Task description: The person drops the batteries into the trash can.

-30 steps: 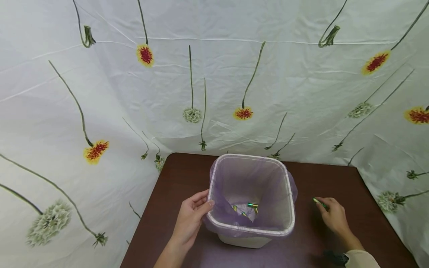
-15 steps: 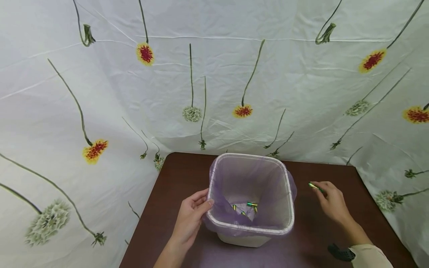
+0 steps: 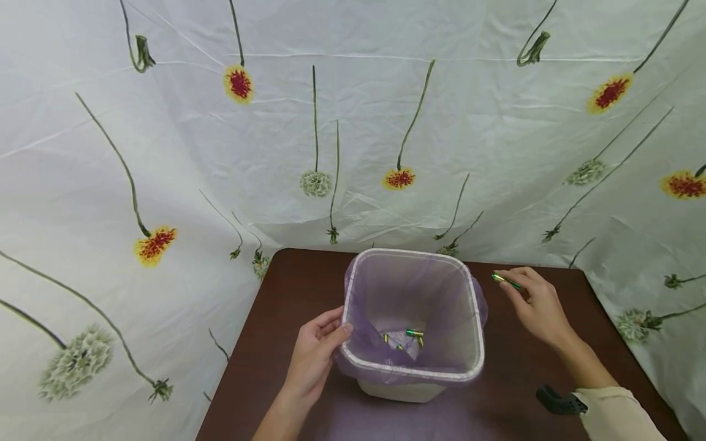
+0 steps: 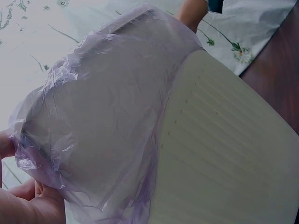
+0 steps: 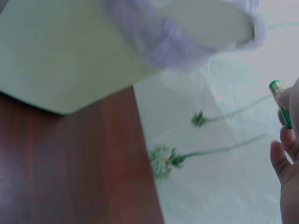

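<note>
A white trash bin stands on the table, lined with a thin purple bag folded over its rim. My left hand grips the bin's left rim, thumb over the edge and fingers outside; in the left wrist view the fingers press against the bag. To the right of the bin, my right hand pinches a green and gold battery above the table. The right wrist view shows that battery between thumb and fingers. Several similar batteries lie on the bag at the bin's bottom.
The dark brown table carries the bin near its middle. A white cloth printed with flowers hangs behind and at both sides, close to the table's edges. A dark strap sits at the right wrist, by a light sleeve.
My right hand has lifted the battery off the table area and moved up and slightly left toward the bin's far right side. The left hand keeps its hold on the rim.
</note>
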A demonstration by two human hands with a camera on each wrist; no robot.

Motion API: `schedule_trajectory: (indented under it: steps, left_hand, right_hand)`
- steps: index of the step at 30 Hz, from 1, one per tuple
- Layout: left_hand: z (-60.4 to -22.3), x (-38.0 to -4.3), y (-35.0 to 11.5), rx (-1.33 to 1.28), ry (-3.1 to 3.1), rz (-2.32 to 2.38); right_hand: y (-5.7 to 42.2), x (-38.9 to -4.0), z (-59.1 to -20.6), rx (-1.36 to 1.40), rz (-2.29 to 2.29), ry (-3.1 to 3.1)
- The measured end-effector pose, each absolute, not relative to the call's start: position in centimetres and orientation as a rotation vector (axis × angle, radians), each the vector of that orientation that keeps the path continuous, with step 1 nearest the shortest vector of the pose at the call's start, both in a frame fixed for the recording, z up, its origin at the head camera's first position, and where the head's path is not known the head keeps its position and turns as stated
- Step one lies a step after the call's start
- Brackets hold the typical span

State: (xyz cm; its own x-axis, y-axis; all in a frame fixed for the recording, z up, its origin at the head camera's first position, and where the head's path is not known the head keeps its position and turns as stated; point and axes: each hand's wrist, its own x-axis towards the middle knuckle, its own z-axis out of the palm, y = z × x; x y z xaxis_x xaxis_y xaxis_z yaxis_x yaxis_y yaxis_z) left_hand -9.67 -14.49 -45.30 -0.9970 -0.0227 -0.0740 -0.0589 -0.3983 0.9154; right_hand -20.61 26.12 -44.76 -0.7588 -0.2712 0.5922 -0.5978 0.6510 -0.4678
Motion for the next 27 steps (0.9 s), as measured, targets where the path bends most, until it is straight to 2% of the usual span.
schedule_trajectory:
  steps: [10, 16, 27]
  left_hand:
    - [-45.5, -9.6, -14.4, -0.124, 1.697, 2.619]
    - [-45.5, -9.7, -14.4, -0.118, 1.69, 2.626]
    - [-45.6, -9.7, -14.3, -0.128, 1.67, 2.635]
  right_hand:
    - [22.9, -21.1, -40.9, 0.864, 0.883, -2.394]
    - [20.6, -21.6, -38.8, 1.067, 0.89, -2.377]
    - [16.3, -22.8, -37.6, 1.391, 0.825, -2.31]
